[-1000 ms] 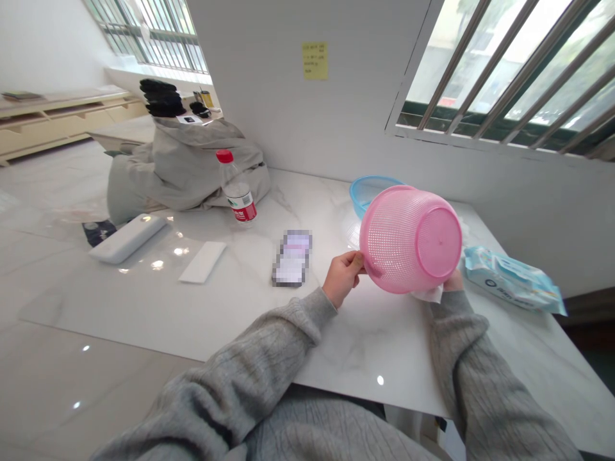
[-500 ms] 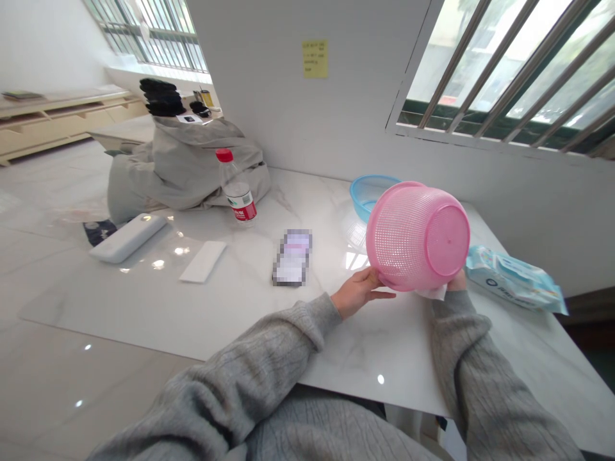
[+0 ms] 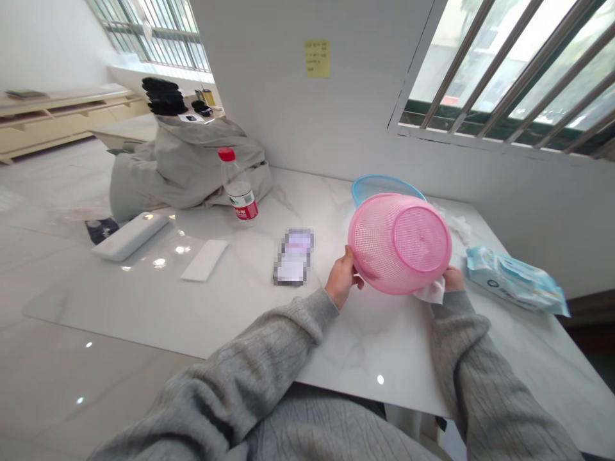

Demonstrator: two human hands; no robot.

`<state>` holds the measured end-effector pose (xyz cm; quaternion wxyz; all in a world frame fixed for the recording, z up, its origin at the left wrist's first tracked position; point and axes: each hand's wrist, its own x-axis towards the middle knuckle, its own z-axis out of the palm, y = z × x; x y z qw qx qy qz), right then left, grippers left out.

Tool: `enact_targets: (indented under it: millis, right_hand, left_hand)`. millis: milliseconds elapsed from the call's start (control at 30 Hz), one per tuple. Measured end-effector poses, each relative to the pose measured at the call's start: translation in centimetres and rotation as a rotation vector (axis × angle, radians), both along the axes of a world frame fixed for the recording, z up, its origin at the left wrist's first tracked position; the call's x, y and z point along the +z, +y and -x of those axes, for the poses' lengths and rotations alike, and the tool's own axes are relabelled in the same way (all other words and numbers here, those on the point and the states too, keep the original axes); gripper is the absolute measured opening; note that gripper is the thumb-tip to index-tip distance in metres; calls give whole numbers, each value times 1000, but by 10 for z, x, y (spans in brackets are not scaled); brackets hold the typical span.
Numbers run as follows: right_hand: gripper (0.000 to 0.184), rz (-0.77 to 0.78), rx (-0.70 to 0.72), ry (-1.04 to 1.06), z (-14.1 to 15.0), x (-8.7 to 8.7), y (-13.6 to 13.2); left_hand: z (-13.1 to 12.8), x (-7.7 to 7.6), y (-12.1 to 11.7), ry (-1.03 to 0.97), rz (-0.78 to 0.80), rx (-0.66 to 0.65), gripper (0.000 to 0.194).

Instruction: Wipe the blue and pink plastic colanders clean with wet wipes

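While left hand (image 3: 342, 279) holds pink basket (image 3: 398, 246), inside hidden

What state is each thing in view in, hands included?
Pink basket: held tilted, base toward camera.
Blue basket: open side up.
Bottle: upright, capped.
Phone: flat, screen lit.
White wipe: crumpled.
Blue packet: lying flat.
Left hand: closed on pink rim.
Right hand: partly hidden.

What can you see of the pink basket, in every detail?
The pink basket looks like plastic, with meshed walls, a wider rim and a round raised ring around its meshed base. It is tilted, base toward the camera, so its inside is hidden. The left hand grips the rim; the right hand is at the other side, by a white wipe against the basket. It partly covers a blue basket.
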<state>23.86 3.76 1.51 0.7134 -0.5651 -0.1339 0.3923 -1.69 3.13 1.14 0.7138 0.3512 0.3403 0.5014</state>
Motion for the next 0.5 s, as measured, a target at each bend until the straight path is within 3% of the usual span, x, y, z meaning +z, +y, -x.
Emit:
enact_targets:
  millis: [200, 333, 500]
  right_hand:
    - [27, 83, -50, -14, 2, 14, -3]
    - [28, 67, -34, -25, 1, 12, -4]
    - [21, -4, 82, 21, -6, -8, 4]
  left_hand:
    - [-7, -4, -16, -122, -116, -233, 59]
    - [-10, -11, -18, -130, -140, -357, 59]
    - [-10, -14, -8, -30, -173, -230, 68]
